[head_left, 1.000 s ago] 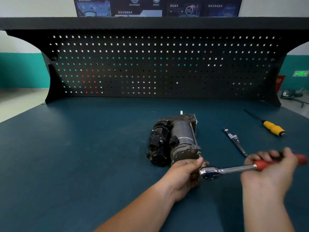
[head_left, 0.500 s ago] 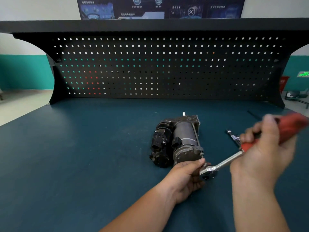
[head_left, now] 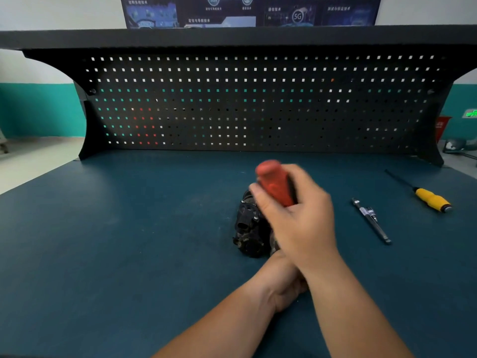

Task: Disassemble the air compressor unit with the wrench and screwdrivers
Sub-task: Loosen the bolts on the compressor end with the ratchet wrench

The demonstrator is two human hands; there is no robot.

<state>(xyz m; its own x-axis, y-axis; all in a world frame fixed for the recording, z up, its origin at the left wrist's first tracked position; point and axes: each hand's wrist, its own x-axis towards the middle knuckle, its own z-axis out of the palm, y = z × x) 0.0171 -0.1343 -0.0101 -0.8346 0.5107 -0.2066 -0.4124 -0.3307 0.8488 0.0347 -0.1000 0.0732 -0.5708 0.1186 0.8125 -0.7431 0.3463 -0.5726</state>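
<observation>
The right hand (head_left: pixel 296 223) is over the middle of the bench (head_left: pixel 129 254). Its grip is closed tight round the red handle of the wrench (head_left: pixel 273 186). The handle sticks up toward the back and looks blurry. The rest of the wrench is hidden behind the hand.

The air compressor (head_left: pixel 246 228) lies on the bench, right behind that hand. Only its black left part shows. The hand covers the rest.

The left hand (head_left: pixel 280 285) sits low, just in front of the air compressor. The right wrist crosses over it and hides its fingers, so I cannot tell if its grip is apart or closed on something.

To the right, a thin dark tool (head_left: pixel 371 220) lies flat on the bench. Farther right and a bit farther back lies the yellow screwdriver (head_left: pixel 432 200), with its thin black shaft pointing to the back left. Both are well apart from the hands.

A black pegboard (head_left: pixel 232 104) stands at the back of the bench, with a dark shelf (head_left: pixel 232 36) on top. A blue poster (head_left: pixel 250 10) hangs on the wall above.
</observation>
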